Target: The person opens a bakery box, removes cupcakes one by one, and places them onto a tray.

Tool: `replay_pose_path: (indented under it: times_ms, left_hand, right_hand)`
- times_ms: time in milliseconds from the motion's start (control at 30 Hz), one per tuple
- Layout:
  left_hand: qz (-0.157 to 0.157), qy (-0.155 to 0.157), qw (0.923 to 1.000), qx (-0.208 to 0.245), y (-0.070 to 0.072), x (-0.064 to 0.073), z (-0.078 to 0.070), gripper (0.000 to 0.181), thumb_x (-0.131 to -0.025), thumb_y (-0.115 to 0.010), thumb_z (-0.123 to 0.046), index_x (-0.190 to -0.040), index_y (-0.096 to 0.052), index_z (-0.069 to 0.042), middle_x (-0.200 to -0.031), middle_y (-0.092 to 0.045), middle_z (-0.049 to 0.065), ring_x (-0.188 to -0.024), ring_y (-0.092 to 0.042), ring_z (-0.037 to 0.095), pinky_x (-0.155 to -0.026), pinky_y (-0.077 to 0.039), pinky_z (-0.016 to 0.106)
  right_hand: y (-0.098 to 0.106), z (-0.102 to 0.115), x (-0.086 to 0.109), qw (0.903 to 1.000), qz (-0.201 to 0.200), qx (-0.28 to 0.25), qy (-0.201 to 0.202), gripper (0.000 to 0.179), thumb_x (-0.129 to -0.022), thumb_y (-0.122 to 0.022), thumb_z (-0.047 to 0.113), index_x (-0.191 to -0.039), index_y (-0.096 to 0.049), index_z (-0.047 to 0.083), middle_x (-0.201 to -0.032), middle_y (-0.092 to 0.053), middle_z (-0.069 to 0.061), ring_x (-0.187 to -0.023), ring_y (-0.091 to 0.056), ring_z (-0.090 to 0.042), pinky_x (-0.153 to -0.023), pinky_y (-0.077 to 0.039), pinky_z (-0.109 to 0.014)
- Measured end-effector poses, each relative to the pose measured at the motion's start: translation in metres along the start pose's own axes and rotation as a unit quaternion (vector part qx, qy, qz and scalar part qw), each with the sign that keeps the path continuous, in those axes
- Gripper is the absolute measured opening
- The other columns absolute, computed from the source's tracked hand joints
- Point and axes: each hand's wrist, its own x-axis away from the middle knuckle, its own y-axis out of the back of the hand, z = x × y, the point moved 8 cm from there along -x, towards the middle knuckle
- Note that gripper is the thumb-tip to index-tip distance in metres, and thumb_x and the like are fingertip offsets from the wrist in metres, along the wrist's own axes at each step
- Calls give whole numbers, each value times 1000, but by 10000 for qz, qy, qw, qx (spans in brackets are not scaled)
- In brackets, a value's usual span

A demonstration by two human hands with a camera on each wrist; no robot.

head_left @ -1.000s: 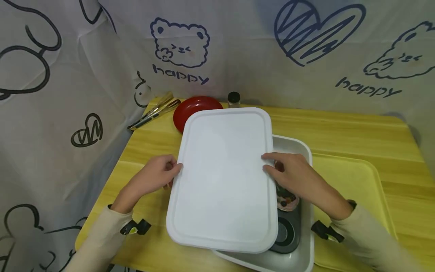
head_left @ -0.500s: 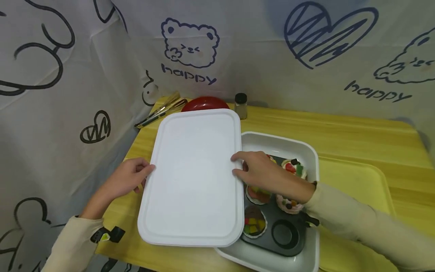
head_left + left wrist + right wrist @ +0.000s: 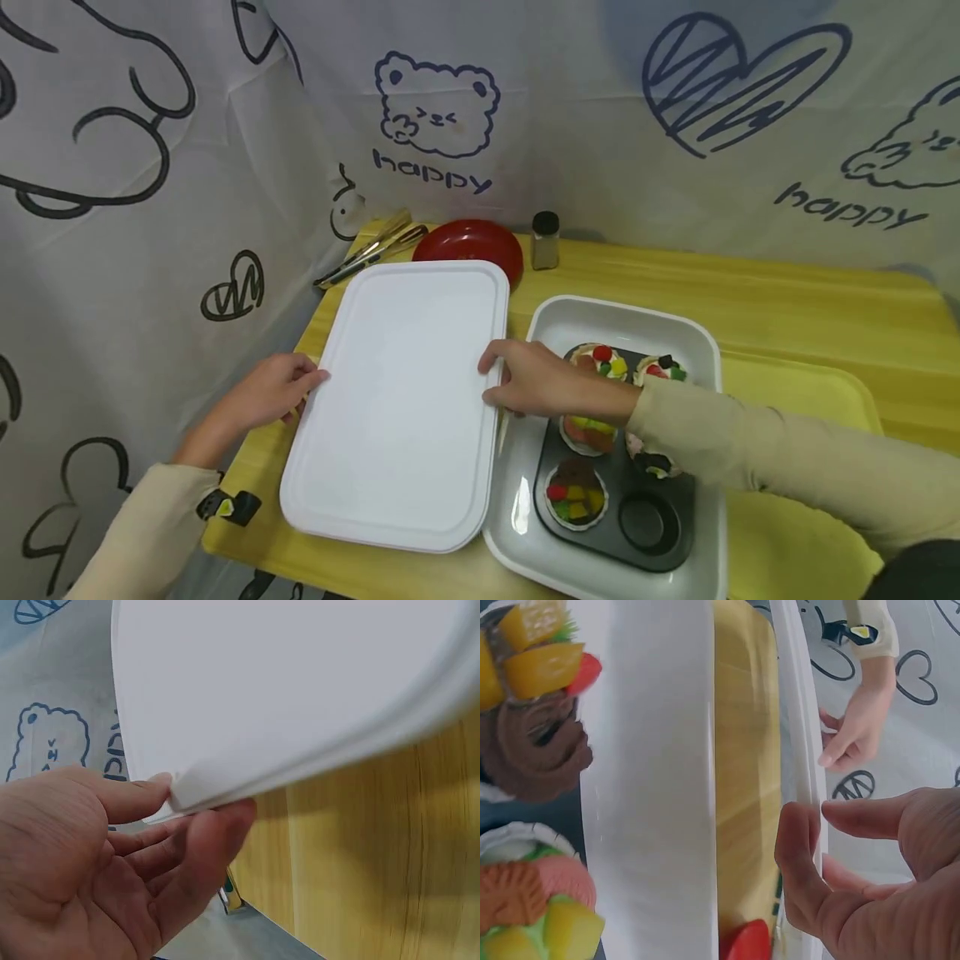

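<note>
A white rectangular lid [image 3: 405,400] is held level above the left part of the table. At its left edge my left hand [image 3: 273,387] pinches it; the left wrist view shows the thumb on top and fingers [image 3: 217,832] beneath. My right hand [image 3: 528,379] pinches the opposite edge, thumb and fingers on either side of the rim in the right wrist view. Right of the lid stands a white tub [image 3: 513,508] with a dark muffin tin [image 3: 611,533] inside. Decorated cupcakes [image 3: 576,493] fill several of its cups, while the front right cup [image 3: 648,523] is bare. My right forearm hides part of the tin.
A red plate [image 3: 468,242], metal tongs [image 3: 375,250] and a black-capped jar [image 3: 545,240] lie or stand along the back. To the right of the tub is a yellow tray [image 3: 802,517]. A printed curtain [image 3: 570,125] hangs behind the wooden table.
Both hands have carried the lid leftward off the tub, uncovering the muffin tin and cupcakes. The right arm now reaches across the tub. The head view has shifted slightly.
</note>
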Motion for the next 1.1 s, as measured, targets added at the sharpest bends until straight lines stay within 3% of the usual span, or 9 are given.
replay_pose_path:
  times_ms: [233,433,633,967,1100]
  left_hand:
    - [441,-81,9988,-197,-2,-8,13,26,-99,-62,-13,-105,-61,12,-80,-68,10,-59,-63,19,-55,-55,35]
    - [728,66,9972,-147,-2,-9,25,26,-96,-65,-10,-103,-58,14,-87,-67,15,-66,-63,19,-58,-57,35]
    - [840,121,9957,-366,1,-16,34,28,-96,-65,-11,-104,-57,14,-89,-66,16,-67,-63,18,-59,-57,34]
    - [916,135,9935,-662,-5,-16,54,27,-94,-67,-10,-101,-59,14,-85,-66,15,-64,-63,20,-58,-54,34]
    - [953,251,9922,-758,-10,-15,63,25,-94,-67,-11,-100,-60,12,-80,-65,12,-61,-63,20,-56,-53,32]
  right_hand:
    - [-15,-13,-18,9941,444,-704,-693,27,-90,-69,5,-116,-59,2,-69,-64,-13,-56,-64,-20,-59,-58,-30]
    - [-37,-21,-28,9842,793,-1205,-1023,27,-88,-68,1,-113,-57,0,-66,-61,-12,-54,-61,-18,-64,-61,-39]
    - [-52,-21,-35,9816,917,-1091,-1271,29,-88,-69,1,-114,-56,0,-70,-64,-14,-54,-62,-18,-58,-59,-32]
    - [-80,-24,-48,9744,1236,-808,-1696,31,-88,-71,5,-115,-57,-5,-78,-66,-14,-54,-60,-15,-62,-59,-30]
    - [-91,-23,-51,9714,1406,-952,-1661,25,-86,-70,3,-106,-58,-5,-82,-67,-17,-54,-60,-16,-63,-60,-31]
